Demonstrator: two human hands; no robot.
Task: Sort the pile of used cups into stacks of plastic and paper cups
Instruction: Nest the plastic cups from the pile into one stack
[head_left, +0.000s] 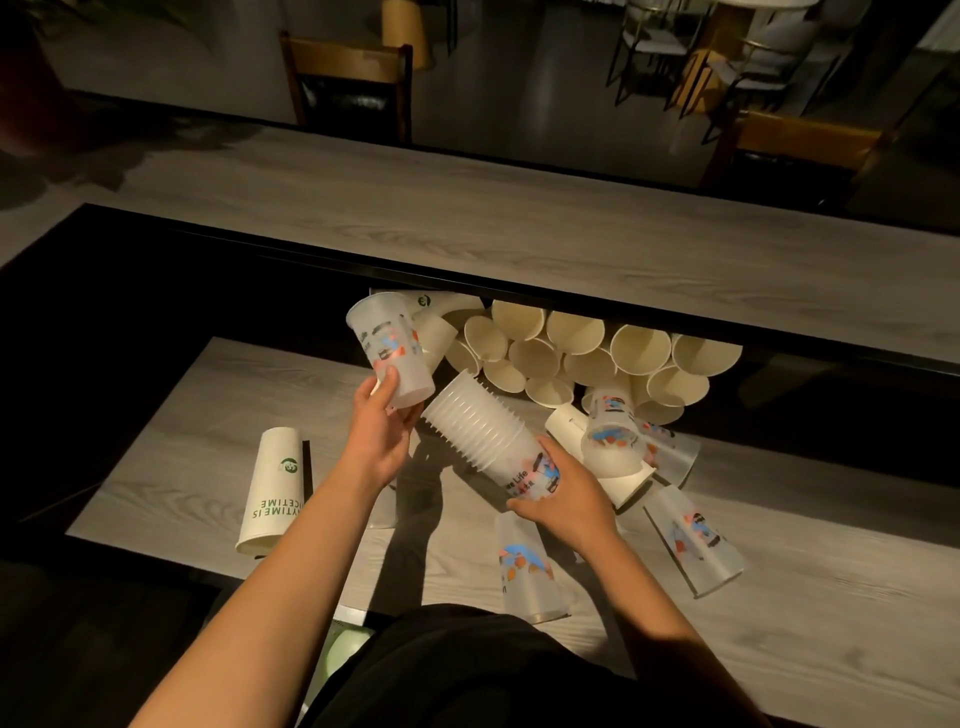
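The shelf edge (571, 306) at twelve o'clock hides the paper cup pile's (576, 353) back; the lap (467, 670) covers the table's (779, 649) near edge at six o'clock.

1. Grey wood-grain table (218, 415), bearing the objects at the centre of the view; its dark border runs along the 9 o'clock side.
2. Raised grey wood-grain counter (467, 218) with a black front edge, spanning the view from 9 to 3 o'clock, beyond the table.
3. Wooden chair (345, 78) with a dark seat, at 11 o'clock, behind the counter.
4. Second wooden chair (795, 140), at 2 o'clock, its backrest just past the counter.
5. Metal-framed chairs (670, 47), at 1 o'clock, in the dim background.
6. Dark garment (467, 670), at 6 o'clock, along the bottom edge.
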